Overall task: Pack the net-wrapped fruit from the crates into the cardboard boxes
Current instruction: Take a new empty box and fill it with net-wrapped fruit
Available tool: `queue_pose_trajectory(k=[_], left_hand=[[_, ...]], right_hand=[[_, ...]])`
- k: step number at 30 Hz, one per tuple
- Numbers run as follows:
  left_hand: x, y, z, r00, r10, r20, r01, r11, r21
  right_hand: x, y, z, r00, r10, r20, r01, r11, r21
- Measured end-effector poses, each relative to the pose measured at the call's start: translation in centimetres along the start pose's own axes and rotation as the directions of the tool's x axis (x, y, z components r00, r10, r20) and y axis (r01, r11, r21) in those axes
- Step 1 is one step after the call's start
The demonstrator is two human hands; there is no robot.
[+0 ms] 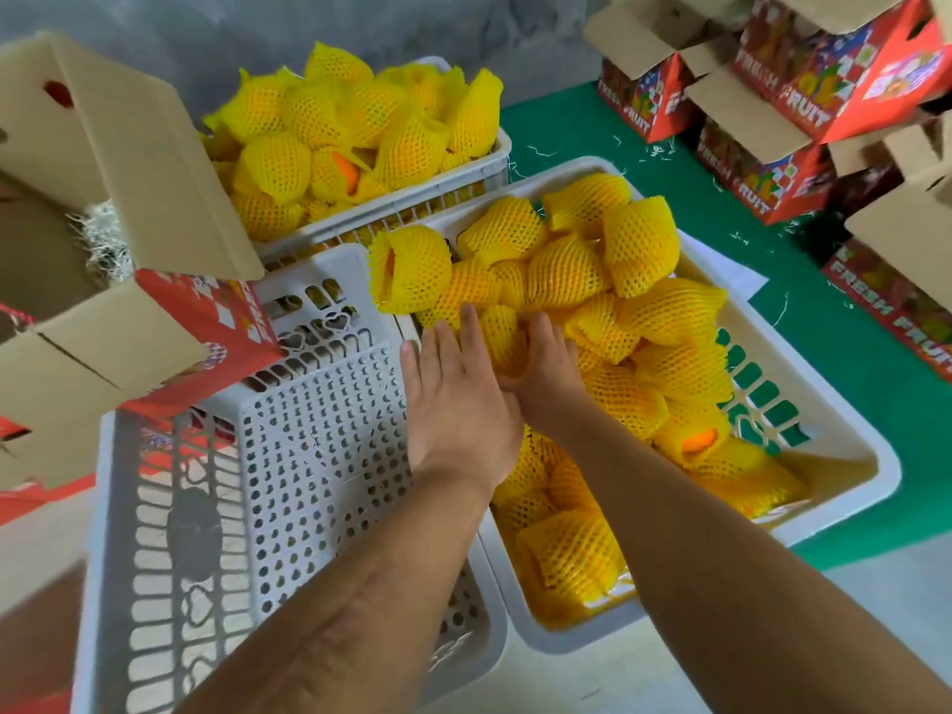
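Orange fruit in yellow foam nets (608, 280) fill a white crate (845, 435) in front of me. A second white crate (494, 162) behind it is heaped with more netted fruit (355, 121). My left hand (458, 399) reaches into the near crate with straight fingers resting on the fruit. My right hand (546, 373) lies beside it, fingers curled round one netted fruit (502, 334) in the pile. An open red cardboard box (206, 322) with raised brown flaps stands at the left; white shredded filling shows inside.
An empty white crate (268, 456), turned on its side, lies at the lower left under my left arm. Several open red "FRESH FRUIT" boxes (772, 146) stand on a green mat (669, 162) at the upper right. Grey wall behind.
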State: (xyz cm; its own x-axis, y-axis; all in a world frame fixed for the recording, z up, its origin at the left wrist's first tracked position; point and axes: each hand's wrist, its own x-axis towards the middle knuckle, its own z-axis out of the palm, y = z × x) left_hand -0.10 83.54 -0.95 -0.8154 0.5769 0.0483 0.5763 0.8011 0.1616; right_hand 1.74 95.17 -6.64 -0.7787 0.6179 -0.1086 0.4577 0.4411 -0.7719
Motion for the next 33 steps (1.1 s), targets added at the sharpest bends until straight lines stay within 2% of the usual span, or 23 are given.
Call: queue_pose_trajectory(k=[1,3,5,7,10,13,14,15,16,17,18,19,20,21,22,23,24,26,28,31,33], left_hand=[[0.0,-0.1,0.0,1.0,-0.01,0.008,0.01,1.0,-0.02],[0.0,-0.2,0.0,1.0,-0.001,0.023,0.002,0.997,-0.077],[0.1,-0.3,-0.1,0.999,0.025,0.022,-0.022,0.992,-0.123],[0.3,-0.4,-0.4,0.999,0.032,0.029,-0.028,0.992,-0.122],[0.4,-0.6,-0.5,0.999,0.009,0.036,-0.003,0.987,-0.16],[0.5,-0.8,-0.4,0.999,-0.041,0.007,0.041,0.954,-0.298],[0.6,-0.8,-0.4,0.999,-0.05,-0.004,0.046,0.947,-0.319],[0.6,-0.8,-0.4,0.999,-0.05,-0.011,0.044,0.945,-0.324],[0.6,-0.8,-0.3,0.999,-0.046,-0.019,0.038,0.948,-0.317],[0.5,-0.8,-0.2,0.999,-0.04,-0.031,0.029,0.953,-0.303],[0.5,-0.8,-0.1,0.999,-0.031,-0.045,0.017,0.958,-0.287],[0.5,-0.8,-0.1,0.998,-0.023,-0.056,0.007,0.961,-0.275],[0.5,-0.8,-0.1,0.998,-0.016,-0.061,-0.001,0.964,-0.267],[0.4,-0.8,-0.2,0.998,-0.01,-0.062,-0.007,0.966,-0.258],[0.4,-0.8,-0.2,0.998,-0.006,-0.061,-0.009,0.969,-0.249],[0.4,-0.8,-0.3,0.998,-0.006,-0.058,-0.008,0.971,-0.238],[0.4,-0.8,-0.3,0.999,-0.005,-0.052,-0.007,0.973,-0.231],[0.3,-0.8,-0.4,0.999,0.001,-0.05,-0.012,0.973,-0.23],[0.3,-0.7,-0.5,0.998,0.005,-0.06,-0.02,0.97,-0.243],[0.3,-0.7,-0.5,0.996,-0.005,-0.092,-0.022,0.956,-0.293],[0.1,-0.9,-0.5,0.995,-0.035,-0.091,-0.005,0.912,-0.409]], right_hand=[[0.0,-0.1,-0.5,1.0,-0.009,-0.009,0.009,0.998,0.055],[0.0,-0.2,-2.2,1.0,-0.03,-0.004,0.03,0.952,0.306],[-0.3,-0.3,-4.5,0.994,-0.083,0.069,0.025,0.796,0.604],[-0.8,-0.4,-5.8,0.964,-0.153,0.218,-0.084,0.602,0.794],[-1.3,-1.2,-5.7,0.918,-0.162,0.363,-0.254,0.462,0.85],[-1.2,-1.8,-5.3,0.903,-0.097,0.418,-0.345,0.414,0.842],[-1.3,-2.0,-5.3,0.911,-0.086,0.403,-0.334,0.419,0.844],[-1.6,-2.0,-5.3,0.953,-0.091,0.29,-0.204,0.515,0.833],[-2.0,-1.7,-5.3,0.993,-0.098,0.063,0.026,0.712,0.701],[-2.0,-1.4,-5.4,0.967,-0.129,-0.221,0.214,0.88,0.423],[-1.6,-0.8,-5.7,0.845,-0.204,-0.494,0.294,0.95,0.11],[-0.9,-0.6,-6.3,0.735,-0.222,-0.64,0.224,0.971,-0.08],[0.2,-0.5,-7.2,0.691,-0.18,-0.7,0.118,0.984,-0.137],[1.7,0.0,-8.3,0.731,-0.113,-0.673,0.013,0.988,-0.152],[3.2,0.6,-9.4,0.816,-0.043,-0.577,-0.099,0.972,-0.213],[4.4,1.1,-10.0,0.883,-0.011,-0.47,-0.155,0.937,-0.314],[5.2,1.5,-10.4,0.918,-0.021,-0.396,-0.156,0.9,-0.408],[5.7,1.8,-10.2,0.927,-0.144,-0.347,-0.066,0.847,-0.527],[4.9,1.7,-9.6,0.894,-0.299,-0.333,0.052,0.809,-0.586],[3.1,1.8,-9.4,0.891,-0.324,-0.318,0.165,0.884,-0.438],[1.3,1.6,-9.5,0.871,-0.321,-0.371,0.217,0.93,-0.295]])
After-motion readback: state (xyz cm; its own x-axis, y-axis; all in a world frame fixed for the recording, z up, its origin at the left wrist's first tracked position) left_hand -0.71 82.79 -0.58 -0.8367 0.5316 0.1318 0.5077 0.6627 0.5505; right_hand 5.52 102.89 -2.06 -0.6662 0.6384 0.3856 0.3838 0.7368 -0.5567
